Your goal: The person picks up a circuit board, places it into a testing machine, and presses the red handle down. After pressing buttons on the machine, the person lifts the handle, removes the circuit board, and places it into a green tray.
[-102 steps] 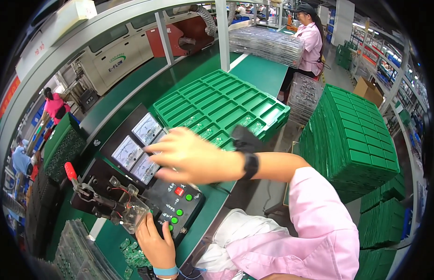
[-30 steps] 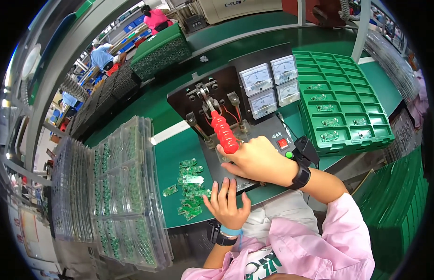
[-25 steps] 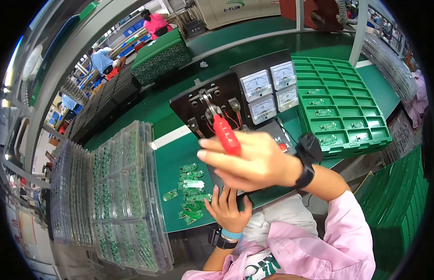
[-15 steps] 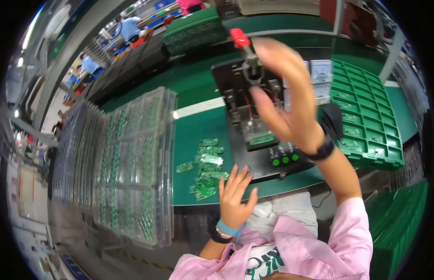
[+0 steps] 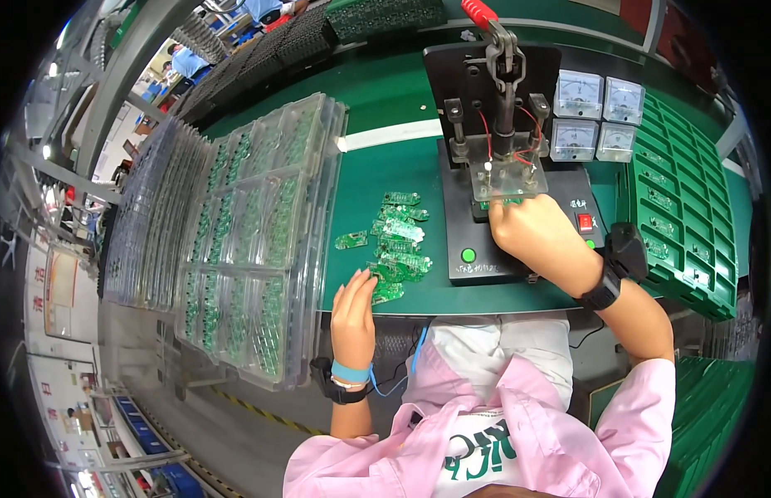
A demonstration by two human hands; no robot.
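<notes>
My right hand point(image 5: 535, 234) reaches to the front of a black test fixture point(image 5: 452, 183), its fingers curled onto the edge of a small green circuit board point(image 5: 485, 206) beneath a clear plate point(image 5: 500, 176). Those fingertips are partly hidden. Above the plate stands a metal toggle clamp point(image 5: 503, 62) with a red handle point(image 5: 479, 12), which nothing holds. My left hand point(image 5: 352, 309) lies at the near end of a loose pile of circuit boards point(image 5: 400, 236). Its fingers are stretched out, with the tips touching the nearest boards.
Clear plastic trays point(image 5: 273, 212) filled with boards stand at the left, beside a stack of clear trays point(image 5: 157, 216). Four-sided panel meters point(image 5: 578, 95) sit right of the clamp. Farther right is a green compartment tray point(image 5: 680, 199) with several boards. A red switch point(image 5: 585, 222) is on the fixture.
My right hand has left the clamp's handle and come down to the board at the fixture's front. My left hand has shifted left from the fixture's edge to the pile. The view has shifted.
</notes>
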